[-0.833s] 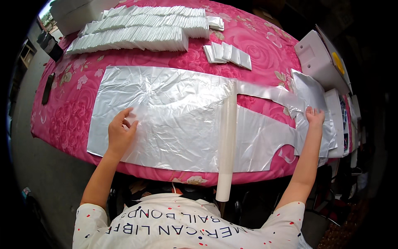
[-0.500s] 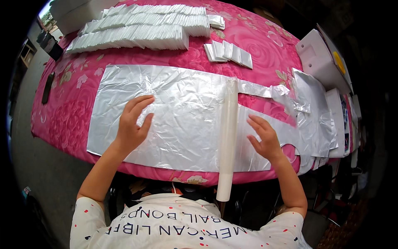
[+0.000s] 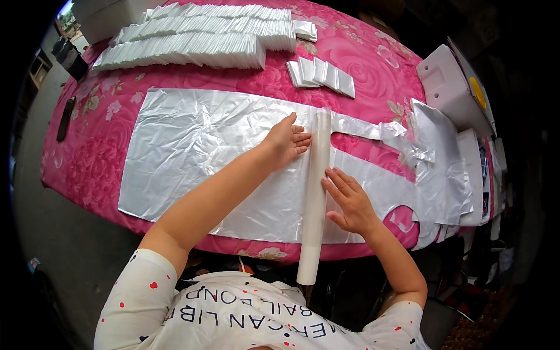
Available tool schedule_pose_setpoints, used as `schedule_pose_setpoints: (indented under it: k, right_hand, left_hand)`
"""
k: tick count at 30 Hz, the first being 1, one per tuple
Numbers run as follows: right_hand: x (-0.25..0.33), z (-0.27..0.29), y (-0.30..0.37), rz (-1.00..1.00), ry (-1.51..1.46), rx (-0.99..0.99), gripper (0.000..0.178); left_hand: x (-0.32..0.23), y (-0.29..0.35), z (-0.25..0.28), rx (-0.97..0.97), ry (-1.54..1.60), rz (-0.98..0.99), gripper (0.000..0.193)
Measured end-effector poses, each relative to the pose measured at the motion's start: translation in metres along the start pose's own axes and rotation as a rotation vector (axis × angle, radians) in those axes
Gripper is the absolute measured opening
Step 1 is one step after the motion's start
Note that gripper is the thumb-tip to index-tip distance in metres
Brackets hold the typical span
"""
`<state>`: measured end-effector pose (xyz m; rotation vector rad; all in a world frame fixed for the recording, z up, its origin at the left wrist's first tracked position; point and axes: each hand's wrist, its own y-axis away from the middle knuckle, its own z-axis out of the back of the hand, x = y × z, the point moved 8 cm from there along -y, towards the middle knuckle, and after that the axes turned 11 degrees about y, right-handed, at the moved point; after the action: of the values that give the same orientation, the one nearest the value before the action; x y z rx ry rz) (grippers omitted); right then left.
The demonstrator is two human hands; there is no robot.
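A thin, silvery-white plastic apron (image 3: 192,151) lies spread flat, with its strap and curved cut-outs toward the right. Across it rests a long pale tube (image 3: 315,198), its near end jutting past the table edge. My left hand (image 3: 287,142) is on the tube's left, toward the far end, fingers apart and fingertips close beside it. On the other side, my right hand (image 3: 352,201) has its fingers stretched out, the tips at the tube's right edge. Neither hand grips anything. Whether the left fingertips touch the tube, I cannot tell.
Long rows of folded white packets (image 3: 181,49) stand at the far left, and a few folded packets (image 3: 321,76) lie nearer. More plastic sheets (image 3: 440,163) are heaped at the right beside a white foam box (image 3: 446,81). A dark bottle (image 3: 69,58) and a dark slim object (image 3: 66,119) are leftmost.
My left hand has moved right, across the apron, to the tube's side. My right hand has shifted slightly left and nearer to me, up to the tube. The tube has moved slightly left.
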<state>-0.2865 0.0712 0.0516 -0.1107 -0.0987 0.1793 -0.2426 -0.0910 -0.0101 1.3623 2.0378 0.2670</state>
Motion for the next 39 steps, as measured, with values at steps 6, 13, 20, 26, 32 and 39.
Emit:
schedule_pose_setpoints:
  k: [6, 13, 20, 26, 32, 39]
  right_hand:
    - [0.050, -0.018, -0.057, 0.101, -0.076, 0.001, 0.075]
    - [0.260, 0.001, -0.115, 0.828, -0.812, 0.053, 0.067]
    - [0.198, -0.005, -0.169, 0.460, -0.600, -0.204, 0.048]
    - [0.205, -0.052, -0.222, 0.476, -0.173, -0.160, 0.051]
    - [0.259, -0.072, -0.282, 0.285, -0.194, -0.199, 0.049]
    - [0.246, -0.095, -0.280, -0.331, -0.868, -0.376, 0.081]
  left_hand:
    - [-0.070, 0.082, 0.061, 0.106, -0.391, -0.372, 0.054]
    - [-0.144, 0.222, 0.180, -0.136, -0.408, -0.638, 0.053]
    - [-0.127, 0.325, 0.265, -0.376, -0.401, -0.683, 0.051]
    - [-0.089, 0.332, 0.252, -0.280, -0.585, -0.685, 0.044]
    - [-0.074, 0.331, 0.203, -0.548, -1.456, -0.757, 0.057]
    - [-0.079, 0.325, 0.216, -0.600, -1.216, -0.550, 0.086]
